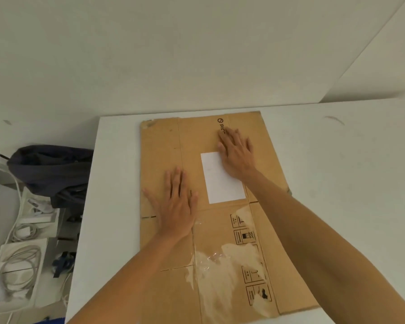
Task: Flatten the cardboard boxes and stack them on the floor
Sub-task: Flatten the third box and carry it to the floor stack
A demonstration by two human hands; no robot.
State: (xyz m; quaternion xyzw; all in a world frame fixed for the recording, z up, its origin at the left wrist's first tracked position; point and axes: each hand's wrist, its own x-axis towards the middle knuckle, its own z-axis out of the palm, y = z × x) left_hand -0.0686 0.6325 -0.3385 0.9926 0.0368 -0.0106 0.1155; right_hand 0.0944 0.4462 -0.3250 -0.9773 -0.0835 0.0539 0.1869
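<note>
1. On the white tabletop, a cardboard box lies collapsed flat, torn tape across its near half.
2. Left hand and right hand both press it, fingers straight, gripping nothing.
3. Step: flattening, seemingly near done.
4. Next likely: grip an edge, move it to the floor.

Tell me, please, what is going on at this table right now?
A person is pressing a flattened brown cardboard box down on a white table. The left hand lies flat, fingers straight, on the box's left part; the right hand presses farther back, partly over a white rectangular label. The box is still on the table, not on the floor.
</note>
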